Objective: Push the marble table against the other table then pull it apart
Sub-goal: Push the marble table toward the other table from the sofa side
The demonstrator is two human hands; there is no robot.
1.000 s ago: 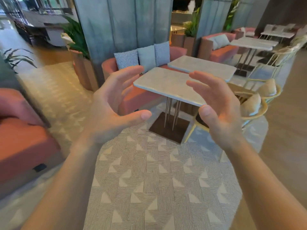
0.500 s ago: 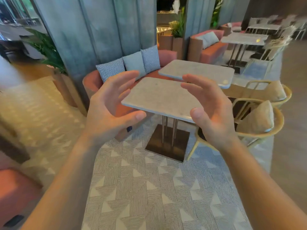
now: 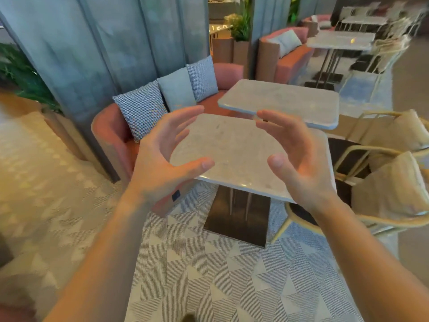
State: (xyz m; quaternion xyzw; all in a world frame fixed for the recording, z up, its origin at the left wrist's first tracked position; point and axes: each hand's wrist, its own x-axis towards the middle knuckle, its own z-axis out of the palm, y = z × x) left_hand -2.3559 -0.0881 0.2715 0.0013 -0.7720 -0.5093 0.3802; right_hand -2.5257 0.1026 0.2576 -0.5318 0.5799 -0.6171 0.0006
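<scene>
Nearest the camera, the left hand and right hand are held up with fingers spread wide, palms facing, nothing gripped. Between and just beyond them the marble table is seen, untouched. Past the right fingertips the other table is set, a narrow gap kept between.

Left hand and right hand, fingers spread, empty, raised before the marble tabletop; second tabletop beyond the fingertips, a gap between.
</scene>
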